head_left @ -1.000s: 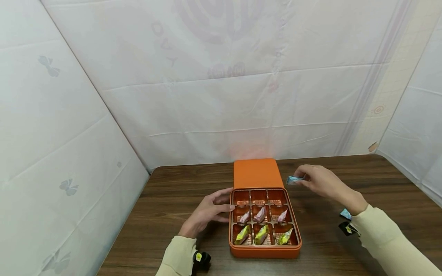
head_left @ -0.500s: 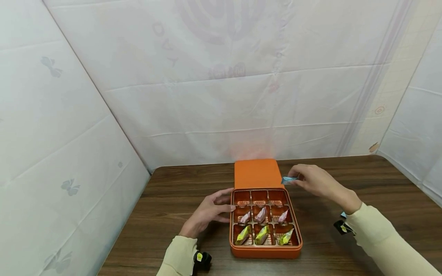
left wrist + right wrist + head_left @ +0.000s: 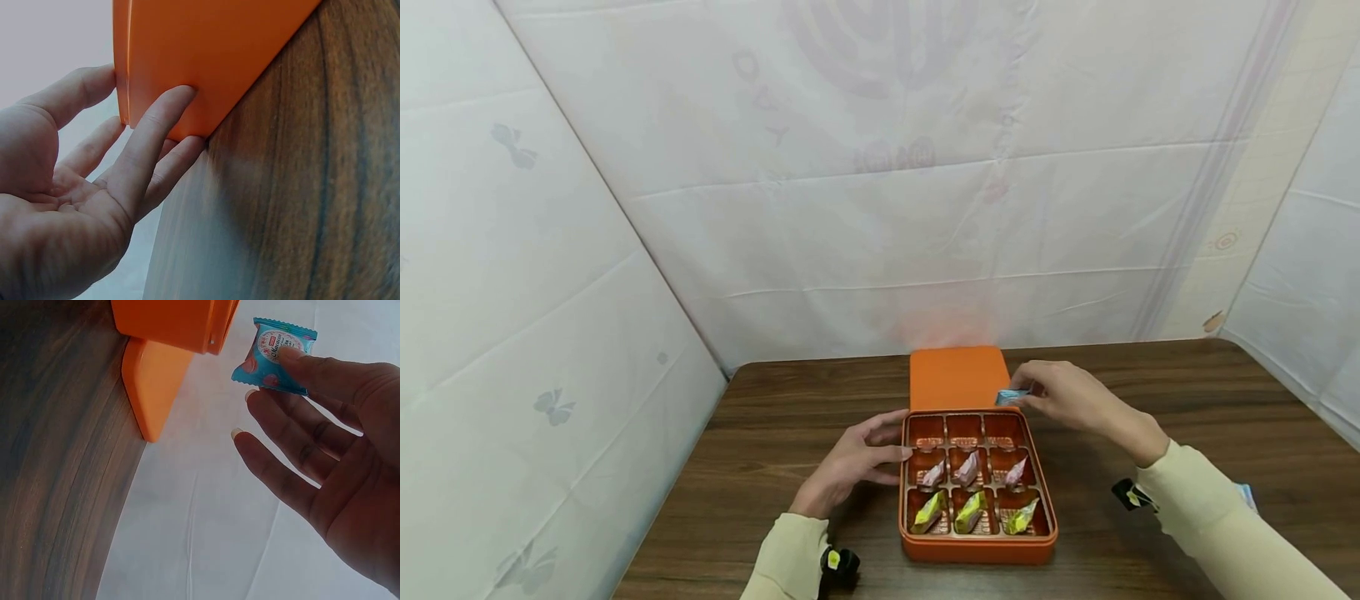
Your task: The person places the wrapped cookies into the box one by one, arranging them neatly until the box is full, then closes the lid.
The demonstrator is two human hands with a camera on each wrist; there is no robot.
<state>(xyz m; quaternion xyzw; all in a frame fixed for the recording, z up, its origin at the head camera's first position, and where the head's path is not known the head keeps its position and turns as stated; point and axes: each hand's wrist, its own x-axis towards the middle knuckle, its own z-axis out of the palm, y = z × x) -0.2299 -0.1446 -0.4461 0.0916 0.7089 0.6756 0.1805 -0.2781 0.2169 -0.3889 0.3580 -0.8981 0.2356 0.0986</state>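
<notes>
An orange box (image 3: 976,548) with a divided copper-coloured inner tray lies in front of me. Three pink wrapped sweets (image 3: 967,469) sit in its middle row, and three yellow-green wrapped sweets (image 3: 970,512) in the front row. In the back row the compartment floors show. My left hand (image 3: 850,462) touches the box's left side with extended fingers, the thumb at its rim; the left wrist view shows these fingers (image 3: 164,112) against the orange wall. Between thumb and fingers, my right hand (image 3: 1071,398) pinches a blue wrapped sweet (image 3: 275,356) above the box's back right corner.
Behind the box lies an orange lid (image 3: 958,375). Another blue packet (image 3: 1247,497) shows partly behind the right sleeve. The dark wooden table (image 3: 790,408) ends at a white patterned cloth (image 3: 820,233) at the back and sides.
My right hand has moved left with the blue wrapped sweet, from beside the lid to over the box's back right corner. The left hand stays at the box.
</notes>
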